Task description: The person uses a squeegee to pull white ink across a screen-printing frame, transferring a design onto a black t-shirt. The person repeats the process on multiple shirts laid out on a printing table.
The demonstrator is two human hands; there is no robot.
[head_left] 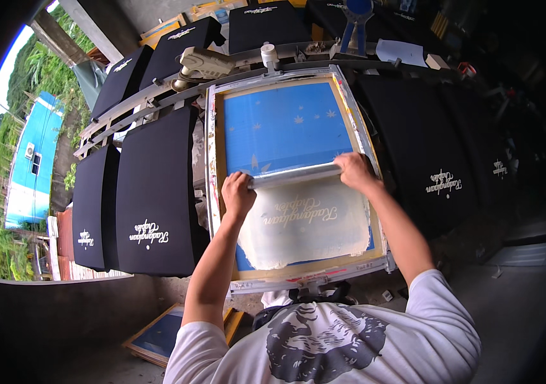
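A silk screen in a metal frame [211, 134] lies in front of me, with blue mesh [279, 121] in its far half. Across the middle stretches a squeegee [295, 175], gripped at both ends. My left hand [239, 194] is closed round its left end, and my right hand [356, 171] round its right end. A broad coat of white ink [305, 237] covers the mesh on the near side of the squeegee. Lettering shows faintly through that ink. What lies under the screen is hidden.
Black fabric pieces with white lettering lie on boards to the left [158, 185] and right [413, 147]. Beyond the screen, a beige heat gun-like tool [205, 63] and a white jar [268, 54] sit by a metal rail. Framed screens [158, 333] rest at lower left.
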